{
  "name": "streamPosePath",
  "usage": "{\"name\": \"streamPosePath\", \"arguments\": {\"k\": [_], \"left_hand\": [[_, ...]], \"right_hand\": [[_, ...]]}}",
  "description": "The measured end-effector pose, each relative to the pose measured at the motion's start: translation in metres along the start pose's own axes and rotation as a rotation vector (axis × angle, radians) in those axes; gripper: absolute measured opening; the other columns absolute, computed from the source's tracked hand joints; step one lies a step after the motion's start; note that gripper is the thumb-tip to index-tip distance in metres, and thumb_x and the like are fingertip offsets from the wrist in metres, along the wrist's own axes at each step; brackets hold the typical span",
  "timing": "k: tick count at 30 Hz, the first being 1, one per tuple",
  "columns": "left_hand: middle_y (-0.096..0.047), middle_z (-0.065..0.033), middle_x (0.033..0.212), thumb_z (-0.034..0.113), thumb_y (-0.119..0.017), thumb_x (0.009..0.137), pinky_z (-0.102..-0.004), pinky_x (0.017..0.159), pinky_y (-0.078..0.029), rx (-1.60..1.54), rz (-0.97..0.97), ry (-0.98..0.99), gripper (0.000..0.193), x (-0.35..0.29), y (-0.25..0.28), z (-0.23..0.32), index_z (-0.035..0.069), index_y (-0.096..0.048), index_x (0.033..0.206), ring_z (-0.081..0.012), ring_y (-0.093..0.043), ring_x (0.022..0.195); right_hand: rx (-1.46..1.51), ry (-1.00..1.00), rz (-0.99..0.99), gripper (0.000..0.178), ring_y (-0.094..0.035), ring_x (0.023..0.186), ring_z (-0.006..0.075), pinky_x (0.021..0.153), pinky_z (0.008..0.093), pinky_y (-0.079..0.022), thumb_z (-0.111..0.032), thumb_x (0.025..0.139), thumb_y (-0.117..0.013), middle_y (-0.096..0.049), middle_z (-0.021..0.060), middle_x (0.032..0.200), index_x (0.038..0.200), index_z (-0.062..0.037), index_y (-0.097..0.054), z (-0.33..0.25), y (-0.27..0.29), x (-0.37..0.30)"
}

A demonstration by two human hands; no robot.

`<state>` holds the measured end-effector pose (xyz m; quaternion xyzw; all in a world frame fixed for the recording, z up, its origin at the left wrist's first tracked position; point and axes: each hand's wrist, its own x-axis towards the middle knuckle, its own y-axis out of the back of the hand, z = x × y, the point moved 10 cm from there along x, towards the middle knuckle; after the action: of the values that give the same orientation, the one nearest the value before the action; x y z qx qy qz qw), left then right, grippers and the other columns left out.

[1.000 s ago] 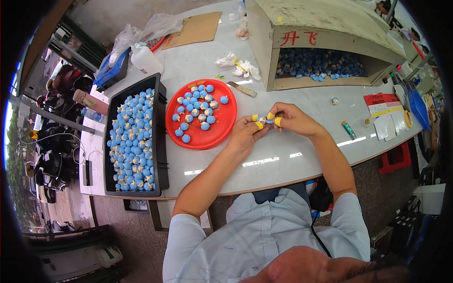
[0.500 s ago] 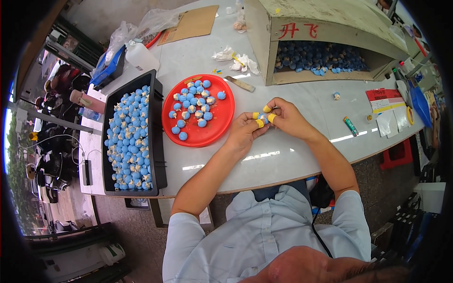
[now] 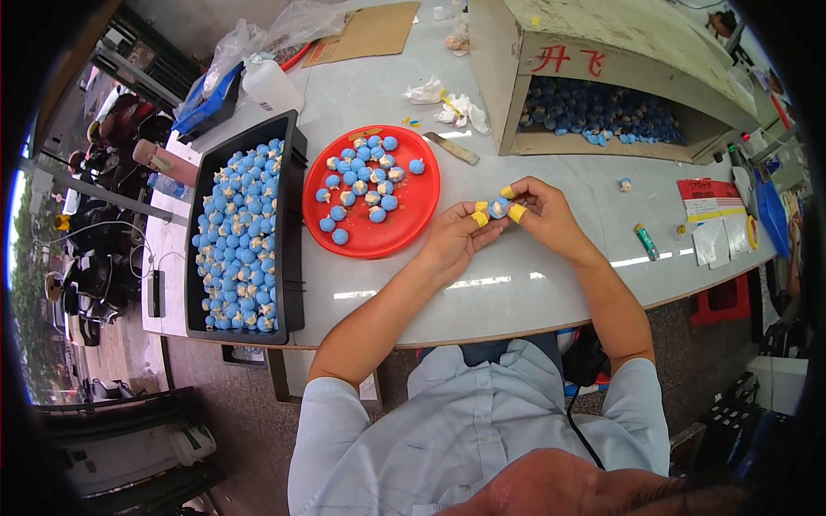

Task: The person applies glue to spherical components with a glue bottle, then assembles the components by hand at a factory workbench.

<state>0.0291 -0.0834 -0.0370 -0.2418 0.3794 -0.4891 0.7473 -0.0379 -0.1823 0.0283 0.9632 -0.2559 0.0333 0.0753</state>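
Note:
Over the table in front of me, my left hand [image 3: 458, 236] and my right hand [image 3: 551, 222] pinch one small blue ball-shaped piece [image 3: 498, 208] with cream-coloured parts between their fingertips. Yellow wraps cover several fingertips on both hands. To the left of my hands lies a round red tray [image 3: 411, 225] with several similar blue-and-cream pieces spread on it. Further left stands a black plastic bin [image 3: 295, 215] heaped with many more of them.
An open-fronted box [image 3: 492, 86] at the far right holds a pile of blue pieces. Near it lie a flat blade-like tool [image 3: 453, 148], crumpled tissues [image 3: 460, 112], a loose blue piece [image 3: 625, 184] and a green tube [image 3: 646, 242]. A white jug [image 3: 272, 86] stands behind the bin.
The whole view has shifted slightly. My fingers have changed position around the small ball-shaped piece, which now shows more plainly between both hands.

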Motion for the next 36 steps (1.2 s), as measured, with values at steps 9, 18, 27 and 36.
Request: {"name": "streamPosePath", "arguments": {"k": [9,18,27,36], "left_hand": [[-0.06,-0.0143,0.111,0.007,-0.057,0.092,-0.0292,0.087,-0.053,0.042,-0.013,-0.01,0.027,0.002,-0.001,-0.001,-0.002,-0.048,0.116,-0.023,-0.062,0.102],[-0.06,-0.0136,0.111,0.006,-0.058,0.091,-0.0312,0.087,-0.053,0.062,-0.005,-0.018,0.026,0.003,0.002,-0.006,0.0,-0.048,0.115,-0.023,-0.063,0.1],[-0.062,-0.0117,0.109,0.006,-0.062,0.089,-0.0287,0.086,-0.055,0.085,-0.002,-0.046,0.023,0.003,0.004,-0.004,0.002,-0.052,0.11,-0.0206,-0.064,0.098],[-0.062,-0.0115,0.108,0.012,-0.057,0.093,-0.0292,0.082,-0.055,0.121,0.036,-0.029,0.021,0.003,0.001,-0.003,0.002,-0.052,0.112,-0.0209,-0.064,0.096]], "right_hand": [[-0.07,0.033,-0.027,0.015,-0.055,0.078,0.0075,0.068,0.0217,-0.044,-0.003,0.082,-0.063,-0.06,0.0014,0.089,0.097,0.0002,-0.062,-0.011,-0.003,0.001],[-0.196,0.109,-0.063,0.019,-0.055,0.079,0.0094,0.066,0.0222,-0.042,0.003,0.077,-0.06,-0.059,0.003,0.092,0.096,0.0002,-0.063,-0.02,-0.002,-0.003],[-0.245,0.153,-0.076,0.021,-0.054,0.078,0.011,0.066,0.0236,-0.042,0.002,0.075,-0.06,-0.058,0.0026,0.091,0.096,-0.0023,-0.062,-0.021,-0.004,-0.003],[0.046,-0.194,-0.077,0.018,-0.053,0.075,0.007,0.066,0.0219,-0.043,-0.012,0.083,-0.066,-0.059,0.002,0.084,0.094,0.0,-0.06,0.009,-0.007,-0.002]]}}
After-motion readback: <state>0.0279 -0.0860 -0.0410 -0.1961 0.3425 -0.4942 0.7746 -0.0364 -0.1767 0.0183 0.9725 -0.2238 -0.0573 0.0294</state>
